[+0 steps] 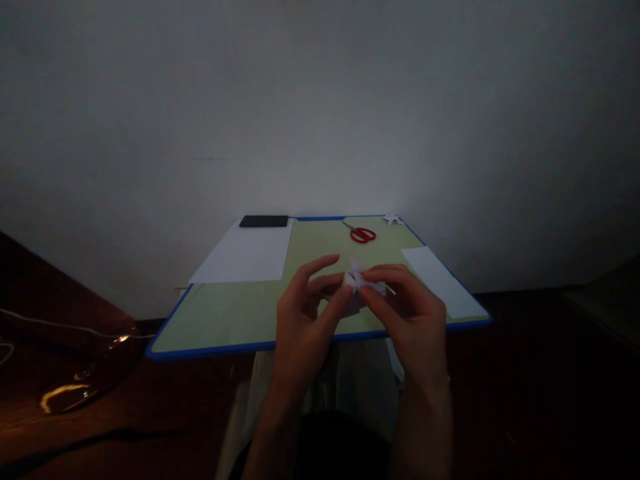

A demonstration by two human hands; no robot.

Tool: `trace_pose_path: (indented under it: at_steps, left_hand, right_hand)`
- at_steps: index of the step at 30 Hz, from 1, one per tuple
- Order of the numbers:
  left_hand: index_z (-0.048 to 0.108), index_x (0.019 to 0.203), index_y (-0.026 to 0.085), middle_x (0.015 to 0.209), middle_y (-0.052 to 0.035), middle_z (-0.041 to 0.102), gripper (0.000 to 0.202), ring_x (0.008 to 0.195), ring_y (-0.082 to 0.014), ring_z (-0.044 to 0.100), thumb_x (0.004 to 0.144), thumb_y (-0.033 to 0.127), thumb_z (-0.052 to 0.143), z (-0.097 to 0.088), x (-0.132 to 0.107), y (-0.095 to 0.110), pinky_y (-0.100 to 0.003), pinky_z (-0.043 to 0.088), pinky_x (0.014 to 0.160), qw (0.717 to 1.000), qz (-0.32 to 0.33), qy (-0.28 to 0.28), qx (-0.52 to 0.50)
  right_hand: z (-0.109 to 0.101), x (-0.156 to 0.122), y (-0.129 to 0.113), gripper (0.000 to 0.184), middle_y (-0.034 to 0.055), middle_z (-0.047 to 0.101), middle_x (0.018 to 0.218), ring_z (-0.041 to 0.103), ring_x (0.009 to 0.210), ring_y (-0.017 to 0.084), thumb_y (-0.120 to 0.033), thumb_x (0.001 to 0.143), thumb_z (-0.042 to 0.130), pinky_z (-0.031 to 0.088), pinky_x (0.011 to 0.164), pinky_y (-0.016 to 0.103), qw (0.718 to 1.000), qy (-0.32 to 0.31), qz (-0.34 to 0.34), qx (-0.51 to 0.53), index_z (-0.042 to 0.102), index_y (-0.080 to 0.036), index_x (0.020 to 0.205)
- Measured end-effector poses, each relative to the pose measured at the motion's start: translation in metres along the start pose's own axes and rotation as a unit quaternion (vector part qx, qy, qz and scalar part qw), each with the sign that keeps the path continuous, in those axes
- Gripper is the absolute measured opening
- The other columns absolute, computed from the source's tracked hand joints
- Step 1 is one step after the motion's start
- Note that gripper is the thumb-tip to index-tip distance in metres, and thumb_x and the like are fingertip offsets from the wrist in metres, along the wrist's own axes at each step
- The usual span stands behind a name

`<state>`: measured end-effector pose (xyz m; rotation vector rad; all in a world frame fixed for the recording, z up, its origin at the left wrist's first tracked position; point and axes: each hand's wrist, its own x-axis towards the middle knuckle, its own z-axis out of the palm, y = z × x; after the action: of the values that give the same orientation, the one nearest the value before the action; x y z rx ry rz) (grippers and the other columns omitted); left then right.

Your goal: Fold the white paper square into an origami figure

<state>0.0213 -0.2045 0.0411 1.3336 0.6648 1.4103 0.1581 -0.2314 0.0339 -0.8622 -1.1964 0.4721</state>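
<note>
A small piece of folded white paper [356, 277] is held up between both hands, over the near middle of the table. My left hand [307, 313] pinches its left side with thumb and fingers, the index finger raised above it. On the other side, my right hand [411, 310] grips the paper between thumb and index finger. Pointed flaps stick up from the folded paper, and part of it is hidden behind the fingers.
The pale green table [225, 320] has a blue rim and stands against a wall. White sheets [250, 257] lie at left and right [443, 280]. A dark flat object [264, 221], red-handled scissors [362, 234] and a small folded paper [393, 219] lie at the back.
</note>
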Motion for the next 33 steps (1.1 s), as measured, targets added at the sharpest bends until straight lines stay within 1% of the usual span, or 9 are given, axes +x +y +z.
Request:
trace_pose_path:
  at_steps: [3, 7, 11, 16, 21, 23, 28, 31, 33]
  left_hand:
    - [0.077, 0.112, 0.021, 0.1, -0.0038, 0.083, 0.026, 0.092, -0.0183, 0.078, 0.086, 0.023, 0.082, -0.003, 0.003, -0.001, -0.027, 0.062, 0.082, 1.0, -0.016, -0.012, -0.005]
    - [0.081, 0.096, 0.022, 0.093, -0.0015, 0.082, 0.011, 0.086, -0.0156, 0.076, 0.086, 0.022, 0.083, -0.004, 0.004, -0.003, -0.024, 0.062, 0.079, 1.0, -0.003, -0.009, 0.006]
    - [0.081, 0.095, 0.022, 0.09, -0.0014, 0.08, 0.012, 0.084, -0.0165, 0.075, 0.084, 0.022, 0.085, -0.002, 0.004, -0.005, -0.027, 0.062, 0.079, 1.0, 0.014, 0.004, 0.022]
    - [0.078, 0.09, 0.022, 0.084, -0.0001, 0.078, 0.01, 0.079, -0.0145, 0.073, 0.083, 0.022, 0.085, -0.001, 0.004, -0.004, -0.023, 0.061, 0.073, 1.0, 0.004, 0.008, 0.016]
    - [0.079, 0.089, 0.021, 0.085, -0.0011, 0.079, 0.01, 0.077, -0.0136, 0.073, 0.083, 0.024, 0.086, -0.006, 0.007, -0.006, -0.021, 0.059, 0.07, 1.0, -0.019, -0.009, -0.01]
    - [0.08, 0.09, 0.02, 0.086, -0.0026, 0.08, 0.011, 0.077, -0.0138, 0.073, 0.082, 0.026, 0.086, -0.008, 0.009, -0.008, -0.021, 0.058, 0.07, 0.999, -0.033, -0.011, -0.014]
    - [0.083, 0.099, 0.022, 0.085, -0.0031, 0.08, 0.022, 0.077, -0.0132, 0.073, 0.078, 0.027, 0.088, -0.007, 0.012, -0.015, -0.021, 0.056, 0.071, 0.996, -0.067, 0.04, -0.051]
    - [0.083, 0.09, 0.021, 0.085, -0.0036, 0.08, 0.017, 0.076, -0.0126, 0.072, 0.076, 0.028, 0.089, -0.005, 0.014, -0.017, -0.021, 0.055, 0.072, 0.992, -0.068, 0.087, -0.066]
    - [0.082, 0.088, 0.02, 0.083, -0.0033, 0.079, 0.017, 0.074, -0.0128, 0.071, 0.074, 0.028, 0.089, -0.003, 0.016, -0.017, -0.022, 0.054, 0.07, 0.988, -0.073, 0.11, -0.075]
  right_hand:
    - [0.0, -0.001, -0.001, 0.018, 0.0011, 0.071, 0.101, 0.067, 0.099, 0.019, -0.013, 0.089, 0.076, 0.056, 0.083, 0.033, 1.0, 0.006, -0.011, 0.004, 0.078, -0.028, 0.1]
    - [0.0, -0.002, 0.0, 0.019, 0.0014, 0.072, 0.101, 0.068, 0.098, 0.02, -0.012, 0.09, 0.075, 0.055, 0.084, 0.034, 1.0, 0.011, -0.026, -0.013, 0.077, -0.027, 0.102]
    - [0.001, 0.0, 0.001, 0.02, 0.0009, 0.072, 0.101, 0.069, 0.098, 0.02, -0.011, 0.091, 0.075, 0.054, 0.087, 0.037, 0.996, 0.012, -0.064, -0.064, 0.076, -0.028, 0.102]
    - [0.001, 0.0, -0.003, 0.019, 0.0001, 0.074, 0.1, 0.07, 0.096, 0.019, -0.011, 0.092, 0.075, 0.054, 0.086, 0.036, 0.992, 0.008, -0.082, -0.099, 0.076, -0.028, 0.101]
    - [-0.001, -0.001, 0.0, 0.018, 0.0001, 0.073, 0.099, 0.07, 0.096, 0.019, -0.015, 0.091, 0.078, 0.055, 0.085, 0.036, 0.997, -0.002, -0.053, -0.051, 0.077, -0.029, 0.102]
    - [-0.004, -0.001, 0.001, 0.018, 0.0009, 0.073, 0.104, 0.07, 0.1, 0.02, -0.018, 0.091, 0.078, 0.056, 0.087, 0.038, 0.999, -0.011, -0.041, -0.025, 0.077, -0.03, 0.104]
    - [-0.011, -0.001, 0.001, 0.015, 0.0046, 0.068, 0.126, 0.066, 0.121, 0.025, -0.023, 0.092, 0.078, 0.053, 0.106, 0.048, 0.997, -0.063, -0.046, -0.024, 0.078, -0.03, 0.105]
    - [-0.01, -0.001, 0.002, 0.019, 0.0047, 0.064, 0.131, 0.064, 0.123, 0.025, -0.023, 0.093, 0.077, 0.055, 0.106, 0.047, 0.996, -0.08, -0.022, -0.03, 0.076, -0.032, 0.109]
    - [-0.01, -0.001, 0.003, 0.018, 0.005, 0.064, 0.13, 0.063, 0.125, 0.025, -0.022, 0.094, 0.075, 0.056, 0.103, 0.045, 0.997, -0.077, -0.012, -0.029, 0.075, -0.032, 0.11]
